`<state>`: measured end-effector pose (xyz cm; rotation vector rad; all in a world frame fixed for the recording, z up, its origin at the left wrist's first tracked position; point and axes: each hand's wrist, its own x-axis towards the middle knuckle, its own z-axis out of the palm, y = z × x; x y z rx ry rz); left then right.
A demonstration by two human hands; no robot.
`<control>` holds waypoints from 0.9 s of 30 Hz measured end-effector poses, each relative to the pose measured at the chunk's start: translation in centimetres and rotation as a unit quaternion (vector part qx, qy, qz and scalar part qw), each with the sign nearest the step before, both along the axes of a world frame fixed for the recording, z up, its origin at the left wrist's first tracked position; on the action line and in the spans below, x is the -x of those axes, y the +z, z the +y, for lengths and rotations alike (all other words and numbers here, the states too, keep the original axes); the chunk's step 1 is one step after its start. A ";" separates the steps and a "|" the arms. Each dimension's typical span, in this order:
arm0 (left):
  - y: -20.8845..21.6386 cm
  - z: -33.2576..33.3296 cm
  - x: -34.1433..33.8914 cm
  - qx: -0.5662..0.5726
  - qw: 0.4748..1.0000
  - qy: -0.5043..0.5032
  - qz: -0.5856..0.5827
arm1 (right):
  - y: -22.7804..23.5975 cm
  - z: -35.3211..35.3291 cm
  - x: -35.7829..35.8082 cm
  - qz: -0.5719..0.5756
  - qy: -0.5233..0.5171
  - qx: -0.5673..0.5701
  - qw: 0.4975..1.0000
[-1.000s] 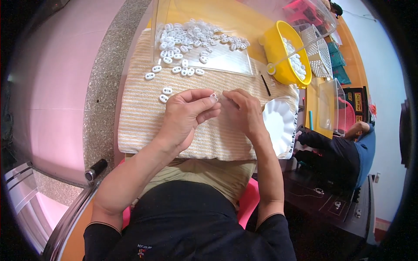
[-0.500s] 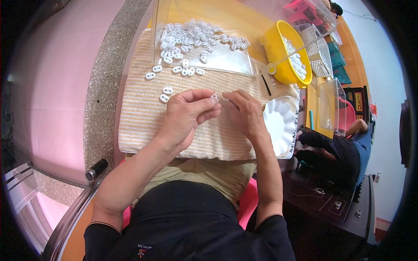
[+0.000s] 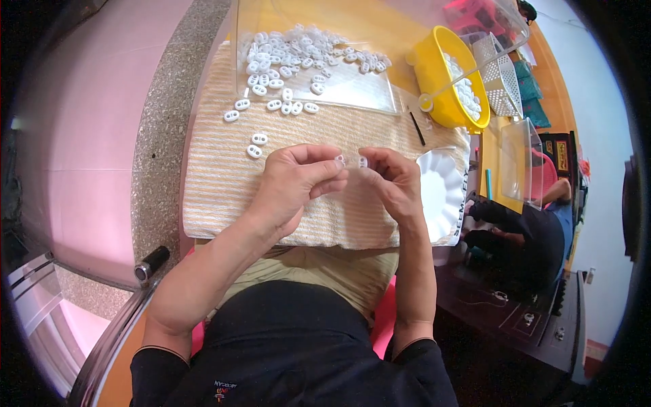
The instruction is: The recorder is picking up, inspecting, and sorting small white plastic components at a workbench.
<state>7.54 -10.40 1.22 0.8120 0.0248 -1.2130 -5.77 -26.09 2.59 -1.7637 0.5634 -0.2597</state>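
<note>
Over the striped towel (image 3: 224,183), my left hand (image 3: 293,178) pinches a small white plastic piece (image 3: 340,160) between thumb and forefinger. Close to its right, my right hand (image 3: 399,182) grips another small white piece (image 3: 363,163) at its fingertips. A narrow gap separates the two pieces. Fingers cover much of both, so their full shape is hidden. Left of my left hand lie two white oval pieces with two holes each, the upper one (image 3: 259,139) almost touching the lower one (image 3: 254,151). A heap of similar pieces (image 3: 291,51) is spread at the far side, in a clear plastic tray (image 3: 352,98).
A yellow tub (image 3: 424,81) with white pieces stands at the far right. Nearer are a thin black stick (image 3: 416,129) and a white scalloped dish (image 3: 439,193). A white perforated basket (image 3: 498,78) is beyond the tub. Another person (image 3: 536,234) sits at the right.
My right hand has turned and now shows a white piece at its fingertips. My left hand has shifted slightly right and nearer to me, still pinching its piece.
</note>
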 end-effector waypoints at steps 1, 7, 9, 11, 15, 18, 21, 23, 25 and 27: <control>0.0 0.0 0.1 -0.003 1.000 -0.003 -0.006 | 0.0 0.2 0.1 0.000 0.000 -0.001 1.000; -0.1 -0.1 0.5 -0.011 1.000 -0.019 -0.011 | -0.2 0.9 0.4 -0.020 -0.024 -0.101 0.994; -0.1 -0.1 0.5 -0.016 1.000 -0.023 -0.010 | -0.3 0.9 0.4 -0.024 -0.025 -0.099 0.995; -0.1 -0.2 0.6 -0.020 0.999 -0.026 -0.008 | -0.3 0.9 0.4 -0.027 -0.026 -0.106 0.994; -0.1 -0.3 0.6 -0.031 0.999 -0.031 -0.010 | -0.2 1.0 0.4 -0.028 -0.024 -0.127 0.991; 0.0 -0.3 0.6 -0.035 0.999 -0.030 -0.007 | -0.1 1.0 0.3 -0.031 -0.023 -0.136 0.990; -0.1 -0.4 0.7 -0.037 0.999 -0.032 -0.008 | 0.3 1.0 0.3 -0.036 -0.016 -0.144 0.989; -0.2 -0.4 0.7 -0.038 0.999 -0.035 -0.011 | 0.0 0.9 0.5 -0.028 -0.015 -0.141 0.990; 0.0 -0.4 0.7 -0.038 0.999 -0.033 -0.007 | -0.1 0.8 0.6 -0.020 -0.014 -0.136 0.990; 0.0 -0.4 0.7 -0.039 0.999 -0.034 -0.005 | -0.1 0.9 0.5 -0.023 -0.016 -0.152 0.988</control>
